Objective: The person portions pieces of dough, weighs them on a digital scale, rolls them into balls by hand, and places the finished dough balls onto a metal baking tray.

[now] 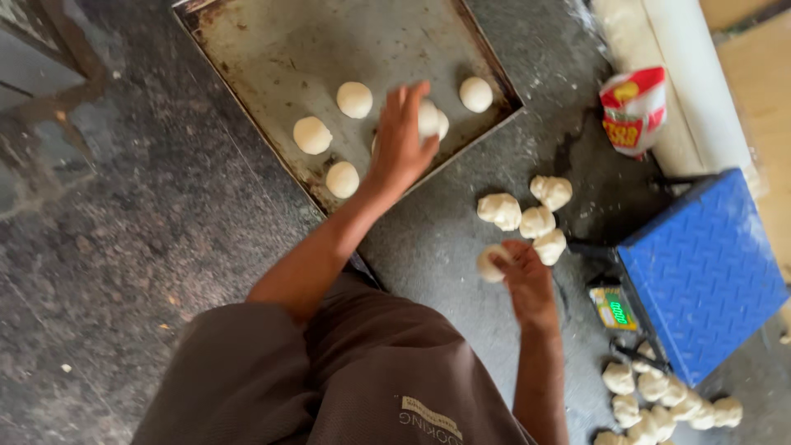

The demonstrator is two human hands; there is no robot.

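My left hand (401, 144) reaches over the near edge of a worn metal baking tray (272, 49) and grips a round dough ball (431, 120), which it rests on the tray. Several smooth dough balls lie on the tray around it, one at the far right (475, 94) and one at the left (312, 134). My right hand (527, 284) is on the dark stone counter, closed on a rough dough piece (492, 262). Just beyond it sits a small cluster of rough dough pieces (534, 213).
A blue platform scale (700, 272) with a lit display (615, 309) stands at the right. Several more dough pieces (659, 400) are heaped below it. A red and white packet (633, 107) leans by a white wall edge at the far right.
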